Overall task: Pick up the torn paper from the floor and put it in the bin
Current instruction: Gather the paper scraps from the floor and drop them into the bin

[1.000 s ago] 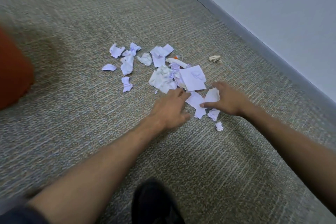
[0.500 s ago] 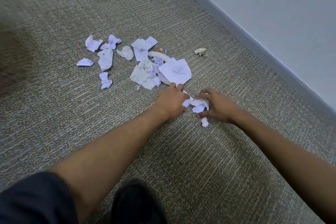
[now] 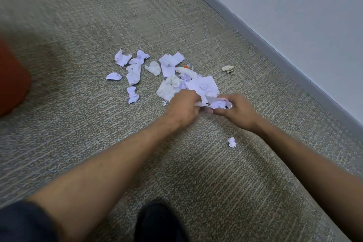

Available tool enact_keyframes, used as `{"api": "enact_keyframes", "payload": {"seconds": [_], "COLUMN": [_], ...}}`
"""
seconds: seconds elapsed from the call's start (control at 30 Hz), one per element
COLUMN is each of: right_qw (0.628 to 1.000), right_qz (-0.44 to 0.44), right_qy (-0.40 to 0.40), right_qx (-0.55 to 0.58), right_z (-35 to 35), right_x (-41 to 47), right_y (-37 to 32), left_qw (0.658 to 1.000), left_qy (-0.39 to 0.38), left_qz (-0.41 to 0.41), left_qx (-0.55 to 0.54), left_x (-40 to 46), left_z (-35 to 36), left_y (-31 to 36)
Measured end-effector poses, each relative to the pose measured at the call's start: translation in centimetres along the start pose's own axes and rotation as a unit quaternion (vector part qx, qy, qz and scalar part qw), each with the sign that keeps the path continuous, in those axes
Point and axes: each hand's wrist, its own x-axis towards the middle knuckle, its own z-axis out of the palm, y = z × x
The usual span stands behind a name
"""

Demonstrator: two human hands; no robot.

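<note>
Several torn white paper scraps (image 3: 169, 68) lie scattered on the grey carpet ahead of me. My left hand (image 3: 181, 109) and my right hand (image 3: 238, 111) meet at the near edge of the pile, both closed around a bunch of crumpled paper pieces (image 3: 216, 103) held between them. One small scrap (image 3: 232, 142) lies alone on the carpet below my right wrist. A beige crumpled scrap (image 3: 228, 68) sits apart to the right of the pile. A red-orange rounded object (image 3: 11, 82), possibly the bin, shows blurred at the left edge.
A grey skirting board (image 3: 275, 53) and a pale wall run diagonally along the right. My dark shoe (image 3: 159, 222) is at the bottom centre. Carpet (image 3: 78, 133) stretches between the pile and the red-orange object.
My hands came together and gathered the nearest flat pieces into a crumpled bunch, lifting them slightly. One small scrap stayed on the floor. The view shifted and the red-orange object is back at the left.
</note>
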Motion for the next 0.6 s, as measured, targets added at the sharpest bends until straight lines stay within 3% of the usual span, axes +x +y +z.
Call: {"api": "enact_keyframes", "payload": {"seconds": [0.3, 0.6], "right_qw": [0.992, 0.970], "right_qz": [-0.089, -0.228], "right_qy": [-0.007, -0.005], "right_qx": [0.090, 0.089], "right_z": [0.5, 1.4], "right_x": [5.5, 7.7], "right_y": [-12.4, -27.7], "left_qw": [0.984, 0.935], "left_qy": [0.177, 0.330], "left_qz": [-0.027, -0.011], "left_qx": [-0.006, 0.133], "left_x": [-4.3, -12.0], "left_z": [-12.4, -26.4], "left_y": [-3.5, -3.9]}}
